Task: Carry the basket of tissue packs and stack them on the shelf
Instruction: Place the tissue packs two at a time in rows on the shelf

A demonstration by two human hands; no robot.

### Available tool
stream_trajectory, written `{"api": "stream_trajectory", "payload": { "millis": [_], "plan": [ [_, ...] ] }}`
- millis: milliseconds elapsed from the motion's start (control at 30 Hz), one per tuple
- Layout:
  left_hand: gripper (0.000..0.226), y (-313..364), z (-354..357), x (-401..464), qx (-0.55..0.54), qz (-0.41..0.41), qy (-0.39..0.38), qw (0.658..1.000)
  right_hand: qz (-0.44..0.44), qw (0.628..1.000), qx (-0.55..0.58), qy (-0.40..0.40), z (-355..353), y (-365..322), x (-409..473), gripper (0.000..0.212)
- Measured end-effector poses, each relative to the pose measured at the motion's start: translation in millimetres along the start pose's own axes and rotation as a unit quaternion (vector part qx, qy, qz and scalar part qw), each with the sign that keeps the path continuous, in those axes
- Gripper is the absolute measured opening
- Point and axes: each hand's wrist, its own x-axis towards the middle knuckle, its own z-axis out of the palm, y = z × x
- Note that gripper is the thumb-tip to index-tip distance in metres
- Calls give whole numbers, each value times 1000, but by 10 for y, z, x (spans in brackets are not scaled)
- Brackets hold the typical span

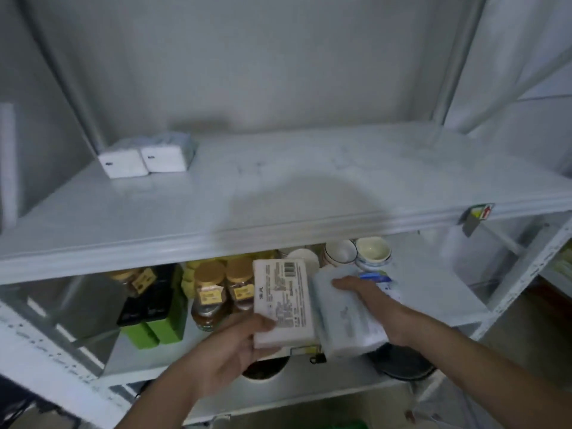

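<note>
**Two packs up, two more on the way**

White metal shelving fills the view, and the upper shelf is where the stacking happens. Two tissue packs already sit side by side at its back left corner, white ends facing out, touching each other. Most of that board lies bare, so by my reckoning the job is only just started.

Down in front, both hands are loaded. The left hand grips a white pack from below, thumb over its lower edge, barcode and small print facing up. The right hand holds a second pack in pale bluish wrapping, fingers curled over its top. The two packs touch along their long edges, held below the upper shelf's front lip, in front of the lower shelf with its jars and bowls.

Both look soft, flat and brick-shaped, easy to lay flat. The basket is out of view, so how many packs are left I cannot tell.
</note>
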Motion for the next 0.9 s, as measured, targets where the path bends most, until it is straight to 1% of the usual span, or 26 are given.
{"api": "stream_trajectory", "payload": {
  "millis": [133,233,300,433,600,767,900],
  "plan": [
    [46,390,123,-360,-26,46,27,998,-33,999,-17,-39,213,-458,-313,35],
    [32,635,193,-572,-46,67,37,996,-57,997,-26,-55,408,-721,-492,36],
    [30,784,209,-718,-66,81,42,994,-72,994,-35,-70,553,-880,-584,38],
    [40,1050,179,-945,-77,110,56,989,-91,991,-40,-87,808,-1174,-653,34],
    [49,1375,-133,-1076,-69,127,70,987,-105,988,-58,-94,1236,-1463,-602,33],
    [49,1631,-518,-1186,-72,170,85,979,-115,985,-82,-103,1731,-1624,-366,33],
    [49,1761,-856,-1219,-56,168,101,979,-102,982,-99,-121,2127,-1652,-111,35]
  ]
}}
